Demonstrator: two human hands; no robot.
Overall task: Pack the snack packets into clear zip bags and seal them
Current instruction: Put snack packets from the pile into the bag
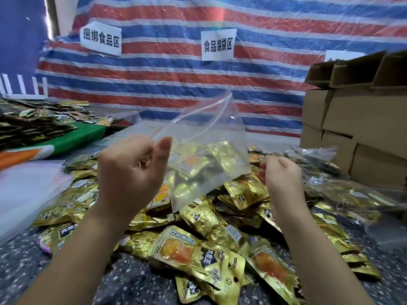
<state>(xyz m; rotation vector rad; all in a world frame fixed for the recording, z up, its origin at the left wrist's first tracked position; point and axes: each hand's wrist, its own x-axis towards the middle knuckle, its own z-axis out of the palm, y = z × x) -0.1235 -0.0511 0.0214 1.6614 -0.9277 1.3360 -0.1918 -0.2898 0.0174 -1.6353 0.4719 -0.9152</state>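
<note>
bag: clear plastic zip bag [211, 137] with gold packets, mouth tilted up-left
left hand [130, 170]: pinching mouth corner
right hand [279, 175]: loosely curled, holding nothing I can see

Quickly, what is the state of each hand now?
Left hand: pinching the clear plastic zip bag.
Right hand: curled; whether it holds anything cannot be told.

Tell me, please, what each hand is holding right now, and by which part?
The left hand pinches the clear plastic zip bag at its zip-strip corner. The right hand has curled fingers beside the bag; any hold there cannot be told.
</note>
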